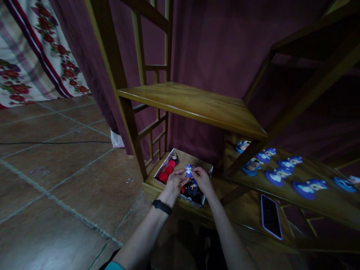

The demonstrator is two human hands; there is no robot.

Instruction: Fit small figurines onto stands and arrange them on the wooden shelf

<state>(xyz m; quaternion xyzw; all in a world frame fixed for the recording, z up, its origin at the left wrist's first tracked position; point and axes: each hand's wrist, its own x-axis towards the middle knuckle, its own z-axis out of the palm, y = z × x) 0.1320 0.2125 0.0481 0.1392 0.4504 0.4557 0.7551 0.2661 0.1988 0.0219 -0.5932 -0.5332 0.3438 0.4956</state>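
Observation:
Between both hands, over an open box, I hold a small blue-and-white figurine (188, 171). My left hand (176, 180), with a black band on its wrist, grips it from the left with the fingers closed. The fingers of my right hand (201, 179) pinch it from the right. Below lies the white cardboard box (208, 167), standing on the low wooden shelf. In the box are several red round bases (163, 176) on the left, a dark figurine (174, 158) at the back corner, and more dark and blue figurines (192, 185), partly hidden by my hands.
A wooden shelf board (191, 103) juts out above the box. To the right, several blue-based figurines (309, 187) stand on another shelf level, with a phone (271, 216) lower down. Slanting wooden posts (118, 75) frame the unit, and a thin cable (56, 143) crosses the tiled floor.

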